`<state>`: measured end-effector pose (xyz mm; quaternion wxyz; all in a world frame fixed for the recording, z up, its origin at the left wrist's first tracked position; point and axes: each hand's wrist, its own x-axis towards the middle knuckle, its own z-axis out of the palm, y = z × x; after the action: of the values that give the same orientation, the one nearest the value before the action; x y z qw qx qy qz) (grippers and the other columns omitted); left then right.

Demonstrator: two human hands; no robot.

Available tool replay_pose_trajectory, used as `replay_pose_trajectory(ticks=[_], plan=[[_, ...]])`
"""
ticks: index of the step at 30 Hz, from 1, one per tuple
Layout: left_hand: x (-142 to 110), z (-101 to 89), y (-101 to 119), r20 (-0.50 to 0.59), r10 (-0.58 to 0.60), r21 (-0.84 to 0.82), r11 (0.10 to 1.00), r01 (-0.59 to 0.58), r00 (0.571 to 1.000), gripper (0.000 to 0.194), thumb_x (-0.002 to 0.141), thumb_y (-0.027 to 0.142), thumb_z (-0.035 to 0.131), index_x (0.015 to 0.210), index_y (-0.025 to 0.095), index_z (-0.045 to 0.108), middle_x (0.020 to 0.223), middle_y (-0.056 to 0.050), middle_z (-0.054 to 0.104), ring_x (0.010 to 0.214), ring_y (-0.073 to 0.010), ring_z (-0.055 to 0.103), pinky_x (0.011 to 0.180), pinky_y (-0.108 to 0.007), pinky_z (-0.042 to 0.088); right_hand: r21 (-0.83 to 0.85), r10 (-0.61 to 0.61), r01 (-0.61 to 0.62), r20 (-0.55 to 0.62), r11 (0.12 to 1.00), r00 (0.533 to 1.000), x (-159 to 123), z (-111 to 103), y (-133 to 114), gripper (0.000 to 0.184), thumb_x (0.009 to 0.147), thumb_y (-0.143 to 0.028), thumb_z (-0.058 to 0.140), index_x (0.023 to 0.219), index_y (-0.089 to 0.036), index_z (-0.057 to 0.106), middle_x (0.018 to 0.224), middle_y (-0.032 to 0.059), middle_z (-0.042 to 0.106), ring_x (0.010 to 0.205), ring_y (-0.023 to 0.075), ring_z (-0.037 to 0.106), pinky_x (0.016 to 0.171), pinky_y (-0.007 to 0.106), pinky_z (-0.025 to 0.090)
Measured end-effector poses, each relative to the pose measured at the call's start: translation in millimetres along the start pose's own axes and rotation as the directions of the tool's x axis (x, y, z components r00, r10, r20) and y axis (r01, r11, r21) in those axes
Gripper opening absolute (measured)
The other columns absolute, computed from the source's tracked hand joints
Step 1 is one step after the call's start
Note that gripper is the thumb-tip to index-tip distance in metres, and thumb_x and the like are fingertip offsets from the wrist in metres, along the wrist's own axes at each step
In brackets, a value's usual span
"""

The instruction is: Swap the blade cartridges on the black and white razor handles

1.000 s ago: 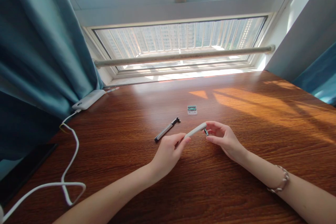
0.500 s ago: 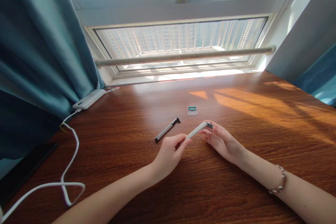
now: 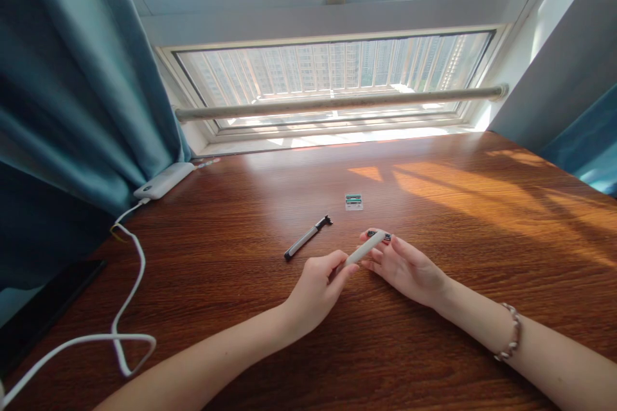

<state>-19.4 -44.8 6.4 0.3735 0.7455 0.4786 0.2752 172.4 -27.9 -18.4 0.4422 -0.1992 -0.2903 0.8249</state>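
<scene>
My left hand point(image 3: 315, 288) pinches the lower end of a white razor handle point(image 3: 365, 248), which slants up to the right just above the wooden table point(image 3: 482, 225). My right hand point(image 3: 407, 266) lies beside and under the handle's upper end. Its fingers are long but pressed together against a small dark razor head point(image 3: 378, 234) at the handle's tip. A second, black and silver handle point(image 3: 307, 238) lies on the table left of the hands. A small green and white cartridge point(image 3: 353, 201) lies beyond them.
A white power bank point(image 3: 164, 181) sits at the table's back left under the teal curtain point(image 3: 72, 96). Its white cable point(image 3: 126, 314) loops along the left side. A dark flat device point(image 3: 45, 308) lies at the left edge. A rail point(image 3: 337, 103) crosses the window.
The right hand has brought the dark head from below the tip up onto the handle's end and stretched its fingers along it. Both hands have sunk slightly toward the table.
</scene>
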Motion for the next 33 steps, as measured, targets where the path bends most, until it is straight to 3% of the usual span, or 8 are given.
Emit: replay_pose_trajectory(ticks=[6,11,18,22,27,33], plan=[[0,0.8,-1,-0.043,-0.036,0.031,0.999,0.037,0.998,0.031,0.086,0.036,0.039,0.062,0.016,0.040,0.055,0.005,0.032,0.052,-0.0082,0.028,0.051,-0.022,0.022,-0.024,0.016,-0.017,-0.020,1.000,1.000,1,-1,1,0.027,0.079,-0.040,0.054,0.102,-0.027,0.058,0.112,0.0017,0.054,0.106,0.0201,0.047,0.094,0.038,0.034],[0,-0.3,0,-0.003,0.019,0.065,0.998,-0.019,1.000,0.028,0.086,0.031,0.041,0.062,0.016,0.040,0.055,0.006,0.035,0.052,-0.0077,0.030,0.052,-0.021,0.024,-0.044,-0.001,0.001,-0.001,0.999,1.000,2,-1,2,0.024,0.080,-0.038,0.053,0.100,-0.026,0.058,0.114,0.0021,0.053,0.103,0.0186,0.048,0.092,0.036,0.035],[-1,-1.6,2,-0.040,0.010,0.121,0.993,-0.005,0.999,0.029,0.086,0.031,0.039,0.062,0.016,0.040,0.056,0.005,0.037,0.052,-0.0079,0.032,0.052,-0.021,0.024,-0.061,0.003,-0.004,-0.011,0.998,1.000,3,-1,2,0.024,0.079,-0.038,0.054,0.099,-0.025,0.058,0.116,0.0027,0.051,0.101,0.0174,0.049,0.091,0.035,0.037],[-2,-1.3,3,-0.003,0.026,0.104,0.994,-0.026,1.000,0.027,0.086,0.029,0.040,0.062,0.016,0.041,0.056,0.005,0.037,0.053,-0.0080,0.033,0.052,-0.021,0.025,-0.074,0.001,-0.004,-0.039,0.997,0.999,2,1,1,0.023,0.077,-0.037,0.057,0.097,-0.026,0.058,0.111,0.0017,0.054,0.099,0.0168,0.050,0.090,0.035,0.037],[-2,-2.0,5,0.014,0.015,0.081,0.997,-0.016,1.000,0.028,0.086,0.031,0.039,0.062,0.016,0.041,0.055,0.005,0.035,0.053,-0.0081,0.030,0.052,-0.021,0.024,-0.096,-0.028,0.019,-0.088,0.995,0.996,4,-3,-2,0.026,0.069,-0.026,0.065,0.095,-0.023,0.061,0.099,0.0019,0.056,0.088,0.0140,0.051,0.080,0.028,0.042],[-1,-2.9,6,0.034,-0.018,0.011,1.000,0.017,0.999,0.032,0.086,0.035,0.038,0.063,0.015,0.046,0.053,0.005,0.032,0.051,-0.0080,0.029,0.050,-0.022,0.022,-0.265,-0.112,0.076,-0.123,0.961,0.986,8,-8,-8,0.034,0.057,-0.019,0.072,0.090,-0.022,0.062,0.092,0.0025,0.057,0.083,0.0147,0.050,0.074,0.026,0.041]])
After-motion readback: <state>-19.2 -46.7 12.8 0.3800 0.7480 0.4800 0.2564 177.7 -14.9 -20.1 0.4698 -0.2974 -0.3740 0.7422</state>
